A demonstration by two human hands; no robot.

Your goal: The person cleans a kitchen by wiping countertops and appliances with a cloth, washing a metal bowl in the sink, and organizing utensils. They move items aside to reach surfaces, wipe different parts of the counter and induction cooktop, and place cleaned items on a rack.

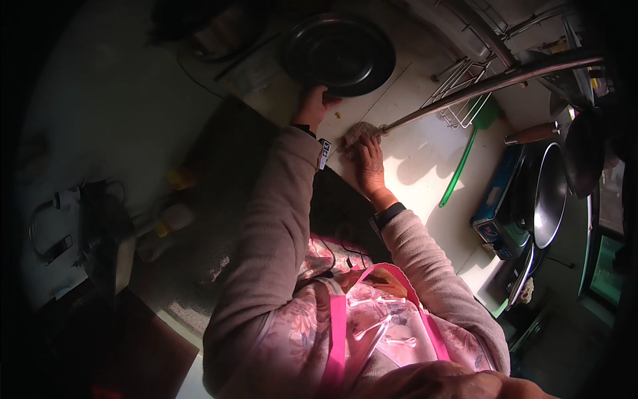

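My left hand (312, 108) grips the near rim of a dark, round, shallow dish or lid (336, 57). Its thumb lies at the edge and the other fingers are partly hidden. The dish sits over the pale tiled counter (413, 134); whether it touches the counter I cannot tell. Lower and to the right, my right hand (370, 162) presses on a crumpled greyish cloth (360, 132) near the counter's front edge, with the fingers bent over it. A small yellow scrap (338, 115) lies on the counter between the dish and the cloth.
A metal rack post (478, 87) reaches down beside the cloth. Nearby are a wire basket (463, 95) and a green fly swatter (461, 159). Farther right stand a blue box (491, 199) and a shiny pan (550, 194). A dark pot (214, 35) is at upper left.
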